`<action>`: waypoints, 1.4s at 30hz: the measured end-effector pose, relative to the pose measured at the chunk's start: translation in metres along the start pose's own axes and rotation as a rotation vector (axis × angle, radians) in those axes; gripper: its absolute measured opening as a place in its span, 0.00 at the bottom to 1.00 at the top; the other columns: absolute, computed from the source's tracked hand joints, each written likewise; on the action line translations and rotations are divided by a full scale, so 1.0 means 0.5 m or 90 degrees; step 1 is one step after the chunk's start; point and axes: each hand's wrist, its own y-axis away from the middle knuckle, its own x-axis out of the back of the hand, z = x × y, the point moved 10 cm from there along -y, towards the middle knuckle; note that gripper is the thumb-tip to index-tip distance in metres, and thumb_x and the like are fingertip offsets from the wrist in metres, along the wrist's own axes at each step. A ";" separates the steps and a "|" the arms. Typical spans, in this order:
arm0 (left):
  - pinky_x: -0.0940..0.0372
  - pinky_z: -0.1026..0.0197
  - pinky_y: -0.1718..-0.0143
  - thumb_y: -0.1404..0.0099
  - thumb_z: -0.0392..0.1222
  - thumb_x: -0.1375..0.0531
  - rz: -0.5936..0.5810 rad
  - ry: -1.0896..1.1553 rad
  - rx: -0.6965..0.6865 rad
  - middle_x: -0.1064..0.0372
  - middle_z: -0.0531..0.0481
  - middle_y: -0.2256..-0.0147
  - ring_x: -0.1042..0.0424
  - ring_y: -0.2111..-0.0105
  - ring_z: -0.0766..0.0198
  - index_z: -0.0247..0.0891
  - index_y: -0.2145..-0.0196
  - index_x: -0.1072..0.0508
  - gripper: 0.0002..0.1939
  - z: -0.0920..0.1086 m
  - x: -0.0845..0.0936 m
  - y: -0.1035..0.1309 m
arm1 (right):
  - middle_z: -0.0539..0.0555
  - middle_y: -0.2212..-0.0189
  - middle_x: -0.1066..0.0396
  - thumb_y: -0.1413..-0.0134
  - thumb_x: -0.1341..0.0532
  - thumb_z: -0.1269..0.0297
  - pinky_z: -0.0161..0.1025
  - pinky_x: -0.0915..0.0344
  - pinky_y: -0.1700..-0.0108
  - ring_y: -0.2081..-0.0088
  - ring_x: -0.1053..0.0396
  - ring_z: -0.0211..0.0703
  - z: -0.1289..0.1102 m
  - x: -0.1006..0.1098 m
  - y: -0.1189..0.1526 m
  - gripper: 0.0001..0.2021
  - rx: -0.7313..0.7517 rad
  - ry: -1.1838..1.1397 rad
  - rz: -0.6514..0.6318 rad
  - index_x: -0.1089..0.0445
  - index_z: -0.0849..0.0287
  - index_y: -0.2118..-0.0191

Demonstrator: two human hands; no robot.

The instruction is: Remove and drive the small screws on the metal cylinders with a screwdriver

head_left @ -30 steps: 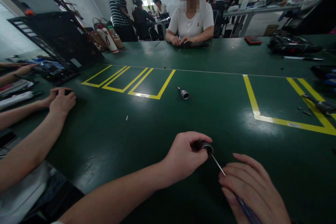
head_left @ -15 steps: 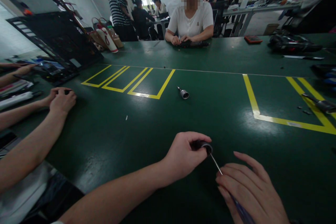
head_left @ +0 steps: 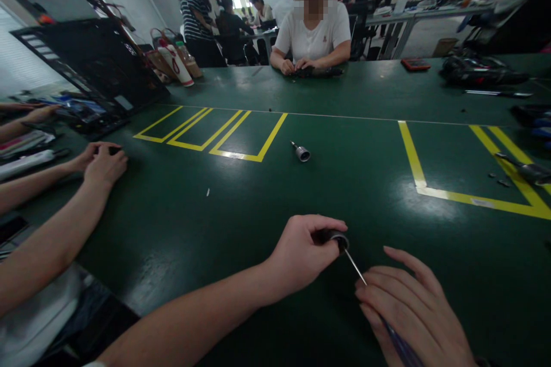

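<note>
My left hand (head_left: 303,252) grips a dark cylindrical part with a round metal rim (head_left: 341,239), its open end turned toward the right. My right hand (head_left: 413,304) is closed round the purple handle of a screwdriver (head_left: 355,266), with the index finger raised. The thin shaft reaches into the open end of the part; its tip is hidden inside. Farther off, a metal socket piece with a pointed shank (head_left: 302,153) lies on the green table (head_left: 241,200).
Yellow tape outlines (head_left: 260,156) mark the table. A co-worker's hands (head_left: 105,163) are at the left, and another person (head_left: 312,34) sits across. A dark tool (head_left: 531,172) lies at the right, a black tool (head_left: 480,71) farther back, and a black panel (head_left: 94,63) stands at back left.
My right hand and the screwdriver have shifted very slightly to the right. My left hand is almost still. The co-worker's hands at the left moved slightly.
</note>
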 end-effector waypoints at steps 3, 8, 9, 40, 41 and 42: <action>0.30 0.56 0.60 0.46 0.30 0.43 -0.002 0.018 0.007 0.26 0.41 0.59 0.25 0.62 0.57 0.31 0.60 0.24 0.16 -0.008 -0.002 0.000 | 0.46 0.74 0.23 0.46 0.46 0.75 0.44 0.39 0.52 0.72 0.25 0.40 -0.001 -0.004 0.003 0.08 0.004 0.007 -0.009 0.34 0.55 0.66; 0.29 0.55 0.60 0.47 0.29 0.43 0.002 0.023 0.019 0.25 0.40 0.60 0.25 0.62 0.56 0.29 0.60 0.24 0.16 -0.009 -0.006 0.001 | 0.48 0.74 0.24 0.47 0.45 0.75 0.44 0.40 0.49 0.71 0.25 0.40 -0.002 0.000 0.008 0.07 0.018 0.004 -0.007 0.33 0.56 0.66; 0.29 0.55 0.60 0.47 0.29 0.43 0.002 0.024 0.025 0.25 0.39 0.60 0.25 0.62 0.56 0.29 0.60 0.24 0.16 -0.009 -0.006 0.001 | 0.48 0.74 0.24 0.48 0.45 0.75 0.44 0.40 0.49 0.71 0.25 0.40 -0.002 0.000 0.008 0.07 0.022 -0.001 -0.011 0.33 0.56 0.66; 0.31 0.58 0.63 0.46 0.30 0.42 0.076 0.013 0.005 0.29 0.45 0.63 0.29 0.65 0.63 0.33 0.60 0.30 0.14 -0.001 0.055 -0.022 | 0.48 0.72 0.24 0.40 0.47 0.64 0.28 0.28 0.68 0.65 0.24 0.41 0.119 -0.056 0.057 0.10 -0.372 -0.295 -0.072 0.29 0.54 0.69; 0.31 0.59 0.64 0.45 0.30 0.42 0.075 0.018 0.013 0.30 0.45 0.63 0.29 0.66 0.63 0.32 0.60 0.30 0.14 0.000 0.057 -0.023 | 0.48 0.72 0.24 0.40 0.47 0.63 0.26 0.28 0.70 0.66 0.24 0.40 0.121 -0.070 0.062 0.11 -0.389 -0.321 -0.097 0.29 0.54 0.70; 0.31 0.59 0.64 0.45 0.29 0.42 0.071 0.028 0.020 0.30 0.45 0.63 0.29 0.66 0.64 0.32 0.60 0.30 0.13 -0.001 0.056 -0.023 | 0.48 0.72 0.24 0.40 0.47 0.63 0.26 0.29 0.70 0.67 0.24 0.39 0.120 -0.082 0.064 0.11 -0.395 -0.342 -0.121 0.29 0.54 0.70</action>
